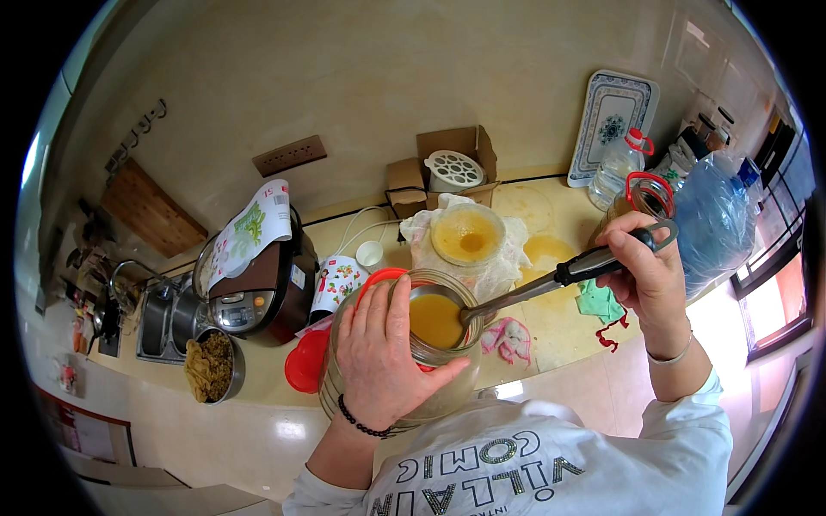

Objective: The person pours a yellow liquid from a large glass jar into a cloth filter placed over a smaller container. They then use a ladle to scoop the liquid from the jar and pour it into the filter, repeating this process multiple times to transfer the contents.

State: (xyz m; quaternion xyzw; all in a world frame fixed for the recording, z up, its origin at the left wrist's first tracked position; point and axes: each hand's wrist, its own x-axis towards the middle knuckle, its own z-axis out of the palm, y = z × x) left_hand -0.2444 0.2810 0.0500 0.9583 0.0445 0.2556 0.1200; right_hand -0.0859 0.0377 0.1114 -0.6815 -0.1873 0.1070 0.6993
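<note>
My right hand [639,271] grips the black handle of a metal ladle [516,298]. The ladle's bowl, full of amber liquid [437,320], is at the mouth of a large glass jar [452,387]. My left hand [387,348] rests on the jar's rim and shoulder, fingers extended, with a red ring partly visible around the neck. Just behind the jar, a white cloth [423,248] lies around and under a round container [469,235] with yellow liquid in it. Whether the ladle's bowl touches the jar's rim I cannot tell.
Left of the jar are a red plastic lid [306,361], a rice cooker [284,277] and a metal pot [237,367] of brown mash. Pink-white cloth [506,340], green cloth [600,302] and spilled yellow liquid [548,251] lie rightward. Large plastic bottles [716,219] stand at far right.
</note>
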